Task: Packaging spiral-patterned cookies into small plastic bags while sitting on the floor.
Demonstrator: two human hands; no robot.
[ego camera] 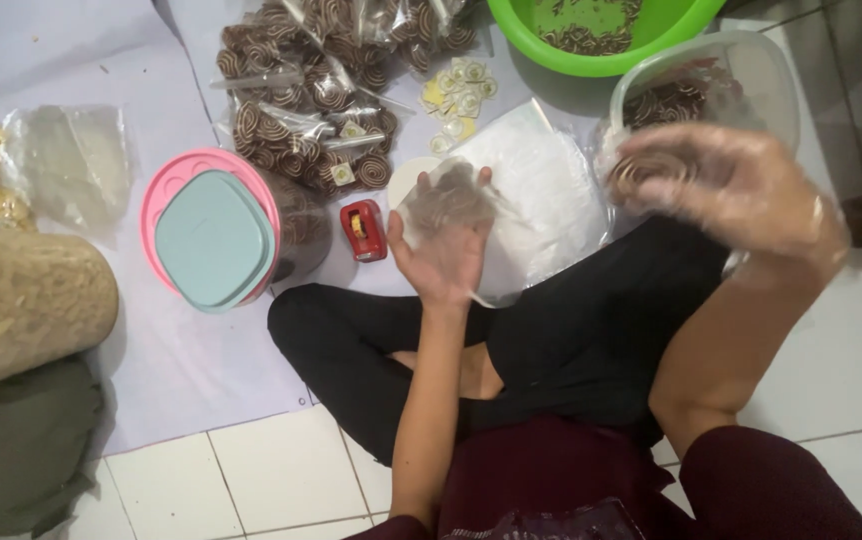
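My left hand (443, 252) is raised palm up and holds a small clear plastic bag (451, 198) with brown spiral cookies inside. My right hand (726, 185), in a thin clear plastic glove, is blurred with motion beside a clear plastic container (771, 75) of spiral cookies; its fingers curl around a few brown cookies. A stack of empty clear bags (551, 190) lies on the white paper between the two hands.
A heap of filled cookie bags (321, 100) lies at the top. A green bowl (671, 25), small yellow stickers (461, 95), a red tape dispenser (364, 230), a pink-lidded jar (213, 235) and a big bag of pale snacks (21, 300) surround my crossed legs.
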